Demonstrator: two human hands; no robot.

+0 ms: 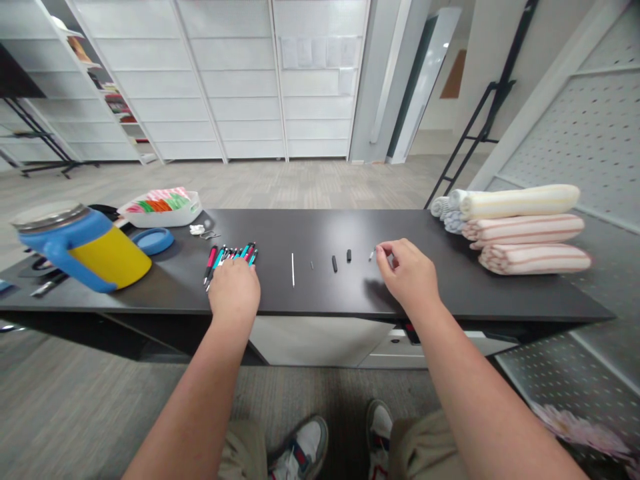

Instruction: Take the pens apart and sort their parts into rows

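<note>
A blue-and-yellow jug (pixel 117 250) stood well left of the pens (pixel 231 253) on the table (pixel 273 300), with a blue lid (pixel 153 241) and a tub (pixel 167 212) of bright packets between them. Keys (pixel 210 235) lay just behind the pens. The left hand (pixel 233 287) rested over the pens, hiding part of them; whether it gripped any, I could not tell. Right of the pens lay a white rod (pixel 293 270), then a tiny grey piece (pixel 312 265). On the cabinet (pixel 240 87) beyond, sheets (pixel 319 52) hung, too faint to read. Farther right of the pens came two black pieces (pixel 335 264), then a small pale piece (pixel 371 256) at the right hand (pixel 407 273), its thumb and forefinger drawn together; whether they held it, I could not tell. Rolled towels (pixel 530 230) were stacked farthest right of the pens.
</note>
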